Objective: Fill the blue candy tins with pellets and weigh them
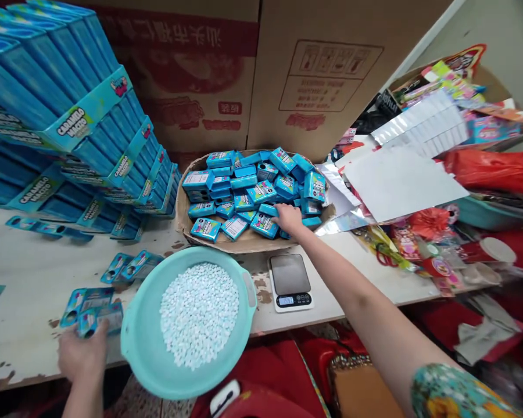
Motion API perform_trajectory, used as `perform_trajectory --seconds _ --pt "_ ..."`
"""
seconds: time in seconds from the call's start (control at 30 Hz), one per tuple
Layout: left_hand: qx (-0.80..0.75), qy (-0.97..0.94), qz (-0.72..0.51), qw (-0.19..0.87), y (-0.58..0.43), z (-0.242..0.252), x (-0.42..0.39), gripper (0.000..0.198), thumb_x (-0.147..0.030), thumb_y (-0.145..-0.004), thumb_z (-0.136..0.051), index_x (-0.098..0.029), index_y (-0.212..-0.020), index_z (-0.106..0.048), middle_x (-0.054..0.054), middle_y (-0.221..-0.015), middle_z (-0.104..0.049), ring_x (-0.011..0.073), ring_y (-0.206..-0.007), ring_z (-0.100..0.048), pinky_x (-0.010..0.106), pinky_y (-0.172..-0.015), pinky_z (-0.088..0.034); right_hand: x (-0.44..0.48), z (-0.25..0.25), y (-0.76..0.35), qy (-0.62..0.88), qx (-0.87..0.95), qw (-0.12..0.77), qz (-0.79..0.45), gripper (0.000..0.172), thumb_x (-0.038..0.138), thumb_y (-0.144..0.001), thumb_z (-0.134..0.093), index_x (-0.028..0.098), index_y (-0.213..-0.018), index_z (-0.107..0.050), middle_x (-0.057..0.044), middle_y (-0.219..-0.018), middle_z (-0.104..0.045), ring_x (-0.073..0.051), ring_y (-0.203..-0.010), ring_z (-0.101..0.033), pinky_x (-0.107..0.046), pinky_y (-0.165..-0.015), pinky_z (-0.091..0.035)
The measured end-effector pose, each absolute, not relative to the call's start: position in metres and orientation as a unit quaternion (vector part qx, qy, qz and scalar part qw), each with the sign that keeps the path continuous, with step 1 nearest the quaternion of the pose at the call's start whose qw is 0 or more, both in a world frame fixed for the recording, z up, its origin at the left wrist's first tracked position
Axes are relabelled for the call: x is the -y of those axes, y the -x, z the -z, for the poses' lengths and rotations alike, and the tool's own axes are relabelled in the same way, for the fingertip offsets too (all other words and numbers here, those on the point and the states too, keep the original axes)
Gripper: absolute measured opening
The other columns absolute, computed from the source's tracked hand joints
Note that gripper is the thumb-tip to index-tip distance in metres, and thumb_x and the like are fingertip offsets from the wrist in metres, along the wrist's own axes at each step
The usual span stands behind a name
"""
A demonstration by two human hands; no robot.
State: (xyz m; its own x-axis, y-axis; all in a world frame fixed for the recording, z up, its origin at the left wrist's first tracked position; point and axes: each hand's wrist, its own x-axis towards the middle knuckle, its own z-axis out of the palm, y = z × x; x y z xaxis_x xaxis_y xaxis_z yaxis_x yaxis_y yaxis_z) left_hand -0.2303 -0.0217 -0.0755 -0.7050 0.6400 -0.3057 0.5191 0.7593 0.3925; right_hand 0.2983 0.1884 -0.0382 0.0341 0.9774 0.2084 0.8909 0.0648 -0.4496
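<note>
On the left, my left hand (83, 351), somewhat blurred, has its thumb and fingers around a small blue candy box (101, 317). Beneath and behind that box lie more flat-looking blue boxes (81, 302) on the table. My right hand (289, 220) reaches into a cut-down cardboard carton (239, 247) heaped with blue caramel boxes (261, 191). Its fingers are closed on one box (269, 210) near the carton's front. Between my arms stands a turquoise basin (143, 360) of small white candies (200, 316). A digital scale (291, 276) with a lit display sits beside it.
Blue display cartons (91, 125) are stacked high at the left. Large cardboard boxes (226, 75) stand along the back. White paper (401, 183), red plastic (497, 171) and mixed candy packets crowd the right side. The white table's front edge (326, 316) runs below the scale.
</note>
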Motion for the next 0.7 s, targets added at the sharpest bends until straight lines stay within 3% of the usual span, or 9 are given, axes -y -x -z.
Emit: perform_trajectory --seconds 0.07,0.13,0.23,0.3,0.37,0.43,0.57,0.7 --pt "-0.936 -0.227 -0.222 0.155 0.221 0.082 0.018 0.074 -0.054 -0.063 -0.063 -0.031 -0.129 -0.037 0.008 -0.138 -0.049 0.0414 -0.121 -0.048 0.059 -0.093 -0.041 -0.19 0.035 -0.3 0.675 0.69 0.24 -0.104 0.032 0.037 -0.073 -0.069 0.013 -0.094 -0.066 -0.011 -0.092 -0.07 -0.024 -0.096 -0.059 -0.044 -0.092 -0.032" --pt "-0.935 -0.212 -0.267 0.103 0.212 0.08 0.022 0.072 -0.048 -0.063 -0.068 -0.024 -0.126 -0.043 0.014 -0.131 -0.054 0.0406 -0.115 -0.052 0.059 -0.092 -0.042 -0.183 0.026 -0.305 0.669 0.694 0.241 -0.117 0.026 0.028 -0.069 -0.073 0.02 -0.093 -0.067 -0.012 -0.096 -0.07 -0.027 -0.096 -0.059 -0.047 -0.092 -0.032" --pt "-0.908 -0.309 -0.282 -0.03 0.195 0.071 0.035 0.066 -0.044 -0.069 -0.066 -0.016 -0.125 -0.046 0.018 -0.129 -0.052 0.0407 -0.12 -0.046 0.061 -0.097 -0.036 -0.158 0.008 -0.309 0.65 0.697 0.269 -0.144 0.033 0.027 -0.07 -0.072 0.028 -0.103 -0.066 -0.012 -0.108 -0.067 -0.033 -0.103 -0.057 -0.05 -0.092 -0.035" --pt "-0.853 -0.419 -0.3 -0.087 0.177 0.067 0.04 0.054 -0.042 -0.078 -0.058 -0.014 -0.124 -0.049 0.019 -0.124 -0.054 0.036 -0.121 -0.045 0.055 -0.101 -0.034 -0.13 -0.002 -0.303 0.631 0.661 0.351 -0.201 0.039 0.032 -0.072 -0.071 0.031 -0.11 -0.063 -0.009 -0.113 -0.065 -0.032 -0.108 -0.055 -0.049 -0.095 -0.036" --pt "-0.78 -0.546 -0.304 -0.039 0.152 0.072 0.035 0.043 -0.04 -0.085 -0.051 -0.014 -0.119 -0.053 0.016 -0.116 -0.058 0.0299 -0.115 -0.05 0.047 -0.1 -0.038 -0.094 -0.006 -0.287 0.611 0.593 0.44 -0.285 0.042 0.037 -0.073 -0.071 0.028 -0.113 -0.062 -0.007 -0.115 -0.064 -0.029 -0.109 -0.055 -0.045 -0.098 -0.038" --pt "-0.71 -0.648 -0.272 0.057 0.121 0.087 0.018 0.038 -0.039 -0.087 -0.048 -0.015 -0.116 -0.056 0.014 -0.114 -0.059 0.0273 -0.112 -0.051 0.043 -0.099 -0.038 -0.055 -0.005 -0.261 0.595 0.567 0.462 -0.334 0.041 0.042 -0.078 -0.065 0.022 -0.113 -0.061 -0.007 -0.109 -0.066 -0.025 -0.1 -0.059 -0.043 -0.091 -0.044" --pt "-0.717 -0.659 -0.184 0.133 0.056 0.121 -0.026 0.045 -0.044 -0.087 -0.047 -0.017 -0.122 -0.055 0.015 -0.125 -0.054 0.0315 -0.117 -0.044 0.047 -0.099 -0.034 0.018 0.006 -0.209 0.494 0.378 0.532 -0.574 0.042 0.039 -0.074 -0.071 0.024 -0.111 -0.061 -0.004 -0.112 -0.066 -0.022 -0.104 -0.06 -0.041 -0.097 -0.044" --pt "-0.684 -0.694 -0.11 0.197 0.006 0.126 -0.037 0.043 -0.05 -0.089 -0.038 -0.022 -0.113 -0.059 0.012 -0.116 -0.057 0.0325 -0.111 -0.044 0.049 -0.091 -0.036 0.063 0.009 -0.179 0.448 0.253 0.559 -0.65 0.042 0.032 -0.072 -0.074 0.024 -0.111 -0.061 -0.003 -0.116 -0.066 -0.021 -0.107 -0.06 -0.04 -0.1 -0.043"
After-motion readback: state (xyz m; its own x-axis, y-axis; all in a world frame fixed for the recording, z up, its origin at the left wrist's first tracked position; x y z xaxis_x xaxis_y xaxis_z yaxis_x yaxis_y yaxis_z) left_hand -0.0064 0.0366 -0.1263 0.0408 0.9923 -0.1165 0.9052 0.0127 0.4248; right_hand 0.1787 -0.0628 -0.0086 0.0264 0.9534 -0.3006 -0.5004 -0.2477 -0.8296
